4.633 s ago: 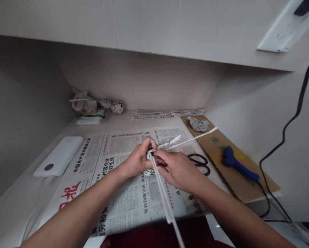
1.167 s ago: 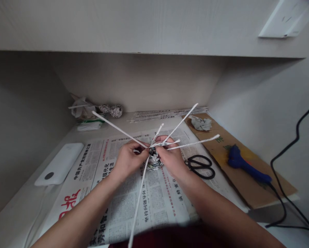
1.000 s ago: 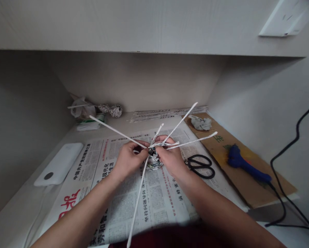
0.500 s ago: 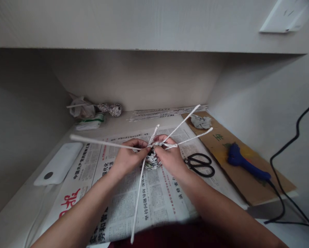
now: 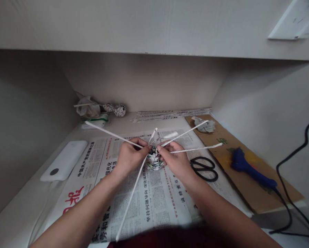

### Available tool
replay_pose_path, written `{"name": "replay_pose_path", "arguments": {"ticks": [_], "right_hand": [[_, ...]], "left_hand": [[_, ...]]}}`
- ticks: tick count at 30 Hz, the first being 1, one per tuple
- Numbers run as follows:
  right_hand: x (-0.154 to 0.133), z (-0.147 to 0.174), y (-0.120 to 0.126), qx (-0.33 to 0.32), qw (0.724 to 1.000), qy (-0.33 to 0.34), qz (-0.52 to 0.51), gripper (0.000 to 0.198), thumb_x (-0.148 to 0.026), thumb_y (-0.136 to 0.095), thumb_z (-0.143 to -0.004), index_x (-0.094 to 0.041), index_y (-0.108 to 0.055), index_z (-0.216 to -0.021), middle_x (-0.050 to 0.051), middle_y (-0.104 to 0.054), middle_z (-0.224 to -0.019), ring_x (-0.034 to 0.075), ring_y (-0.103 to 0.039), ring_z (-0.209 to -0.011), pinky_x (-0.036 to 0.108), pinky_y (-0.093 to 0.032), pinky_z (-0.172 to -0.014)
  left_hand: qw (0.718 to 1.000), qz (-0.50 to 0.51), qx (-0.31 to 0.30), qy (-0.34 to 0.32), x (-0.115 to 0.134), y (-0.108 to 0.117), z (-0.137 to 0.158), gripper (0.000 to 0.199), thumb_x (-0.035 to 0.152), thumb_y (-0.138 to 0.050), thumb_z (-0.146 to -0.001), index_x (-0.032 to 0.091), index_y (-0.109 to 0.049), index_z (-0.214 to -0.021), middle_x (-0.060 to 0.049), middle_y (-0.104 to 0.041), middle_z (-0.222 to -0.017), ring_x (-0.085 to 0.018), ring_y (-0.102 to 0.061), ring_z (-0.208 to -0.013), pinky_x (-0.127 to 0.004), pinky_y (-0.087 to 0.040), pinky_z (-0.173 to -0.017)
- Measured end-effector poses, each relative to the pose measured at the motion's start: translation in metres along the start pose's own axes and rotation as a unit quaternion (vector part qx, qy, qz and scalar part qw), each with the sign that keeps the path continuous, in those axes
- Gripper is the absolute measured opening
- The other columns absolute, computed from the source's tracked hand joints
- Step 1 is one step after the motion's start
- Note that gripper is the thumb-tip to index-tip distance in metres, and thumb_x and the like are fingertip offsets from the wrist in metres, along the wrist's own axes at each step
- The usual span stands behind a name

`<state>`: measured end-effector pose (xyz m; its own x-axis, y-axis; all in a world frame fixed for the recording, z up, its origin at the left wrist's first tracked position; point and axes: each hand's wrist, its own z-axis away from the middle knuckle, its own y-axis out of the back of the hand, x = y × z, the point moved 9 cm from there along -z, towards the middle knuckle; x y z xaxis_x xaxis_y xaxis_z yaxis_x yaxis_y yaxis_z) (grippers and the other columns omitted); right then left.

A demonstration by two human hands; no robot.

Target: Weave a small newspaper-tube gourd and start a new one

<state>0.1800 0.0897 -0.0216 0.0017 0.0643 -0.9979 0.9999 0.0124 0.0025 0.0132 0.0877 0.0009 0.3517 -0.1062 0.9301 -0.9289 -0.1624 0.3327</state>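
Observation:
A small round weaving of rolled newspaper strips [image 5: 154,163] is between my two hands, above newspaper [image 5: 133,203]. Several long white paper strips stick out of it to the left, right, back and towards me. My left hand [image 5: 132,153] pinches its left upper edge, thumb near the base of the front strip [image 5: 133,198]. On the other side, my right hand [image 5: 173,156] is closed on the rim, thumb and finger at the base of a right-hand strip [image 5: 187,131]. The fingertips partly cover the top of the weaving.
Black scissors [image 5: 204,168] lie right of my hands. A blue glue gun [image 5: 249,169] and crumpled paper [image 5: 206,124] rest on cardboard [image 5: 229,175]. At the back are rolled paper sticks [image 5: 170,114] and a woven paper piece [image 5: 118,109]. A white power bank [image 5: 66,160] lies left; a shelf overhangs.
The strips have swung: the right-hand ones sit lower, and the front one leans further left. My right fingers have shifted on the rim, showing more of the weaving. The camera view has moved slightly.

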Motion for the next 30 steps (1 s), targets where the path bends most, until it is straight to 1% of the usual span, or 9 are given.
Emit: {"name": "replay_pose_path", "arguments": {"ticks": [4,8,13,16,20,23,25,28,30], "right_hand": [[-0.011,0.007,-0.001,0.006,0.998,0.056,0.042,0.018,-0.036,-0.066,-0.079,-0.019,-0.062,-0.074,0.001,-0.065,-0.067,0.014,-0.059,-0.059,0.025,-0.046,-0.057],[-0.024,0.012,-0.003,0.012,0.99,0.122,0.065,0.013,-0.032,-0.064,-0.081,-0.019,-0.065,-0.079,0.001,-0.066,-0.073,0.015,-0.059,-0.066,0.026,-0.047,-0.064],[-0.003,0.002,-0.005,-0.01,1.0,0.009,-0.013,0.017,-0.036,-0.065,-0.077,-0.019,-0.063,-0.077,-0.001,-0.061,-0.063,0.012,-0.054,-0.052,0.023,-0.045,-0.048],[-0.002,0.0,-0.004,-0.007,1.0,0.0,-0.017,0.015,-0.035,-0.065,-0.077,-0.02,-0.063,-0.077,-0.002,-0.06,-0.06,0.013,-0.053,-0.049,0.023,-0.044,-0.045],[-0.023,0.006,0.0,0.001,0.992,0.102,0.073,0.013,-0.034,-0.061,-0.081,-0.022,-0.066,-0.083,0.002,-0.064,-0.072,0.016,-0.06,-0.061,0.028,-0.05,-0.057],[-0.048,0.018,0.001,0.022,0.959,0.228,0.167,0.014,-0.029,-0.057,-0.086,-0.024,-0.07,-0.088,0.005,-0.064,-0.09,0.019,-0.063,-0.081,0.03,-0.051,-0.073],[-0.057,0.023,0.001,0.031,0.941,0.278,0.19,0.016,-0.026,-0.055,-0.087,-0.026,-0.071,-0.09,0.006,-0.062,-0.1,0.02,-0.062,-0.092,0.031,-0.05,-0.08],[-0.059,0.023,0.0,0.023,0.935,0.298,0.191,0.018,-0.023,-0.052,-0.088,-0.026,-0.07,-0.09,0.005,-0.065,-0.099,0.019,-0.061,-0.095,0.031,-0.048,-0.084],[-0.053,0.018,0.001,0.019,0.944,0.273,0.186,0.016,-0.024,-0.052,-0.088,-0.024,-0.069,-0.088,0.003,-0.066,-0.088,0.019,-0.062,-0.085,0.03,-0.048,-0.078]], "left_hand": [[1.0,-0.007,0.006,-0.013,0.005,0.001,-0.002,0.016,0.03,-0.069,-0.069,0.016,-0.061,-0.065,0.0,-0.063,-0.061,-0.012,-0.054,-0.054,-0.022,-0.041,-0.051],[0.999,-0.012,-0.033,-0.026,0.011,-0.005,0.0,0.014,0.027,-0.068,-0.07,0.016,-0.062,-0.066,0.0,-0.063,-0.06,-0.012,-0.055,-0.053,-0.022,-0.041,-0.051],[0.997,-0.007,-0.062,-0.051,0.013,-0.009,0.001,0.012,0.027,-0.067,-0.074,0.015,-0.067,-0.073,-0.002,-0.068,-0.066,-0.013,-0.059,-0.057,-0.023,-0.045,-0.056],[0.996,-0.02,-0.064,-0.063,0.014,-0.01,0.003,0.012,0.028,-0.066,-0.076,0.016,-0.069,-0.075,-0.003,-0.07,-0.069,-0.015,-0.062,-0.06,-0.024,-0.046,-0.058],[0.993,-0.068,-0.044,-0.089,0.021,-0.009,0.006,0.01,0.024,-0.063,-0.077,0.019,-0.071,-0.079,-0.002,-0.074,-0.077,-0.016,-0.066,-0.068,-0.025,-0.048,-0.064],[0.986,-0.12,-0.039,-0.105,0.028,-0.01,0.005,0.01,0.023,-0.062,-0.076,0.021,-0.072,-0.077,-0.001,-0.074,-0.076,-0.017,-0.067,-0.068,-0.025,-0.047,-0.064],[0.981,-0.148,-0.056,-0.115,0.032,-0.013,0.003,0.011,0.023,-0.062,-0.076,0.021,-0.072,-0.075,-0.001,-0.073,-0.073,-0.017,-0.067,-0.067,-0.025,-0.046,-0.062],[0.979,-0.153,-0.079,-0.113,0.034,-0.015,0.0,0.01,0.025,-0.063,-0.075,0.021,-0.073,-0.075,-0.001,-0.074,-0.073,-0.018,-0.067,-0.069,-0.026,-0.046,-0.063],[0.983,-0.128,-0.087,-0.095,0.034,-0.016,-0.001,0.01,0.026,-0.065,-0.074,0.021,-0.073,-0.076,-0.002,-0.075,-0.076,-0.018,-0.068,-0.071,-0.027,-0.048,-0.066]]}}
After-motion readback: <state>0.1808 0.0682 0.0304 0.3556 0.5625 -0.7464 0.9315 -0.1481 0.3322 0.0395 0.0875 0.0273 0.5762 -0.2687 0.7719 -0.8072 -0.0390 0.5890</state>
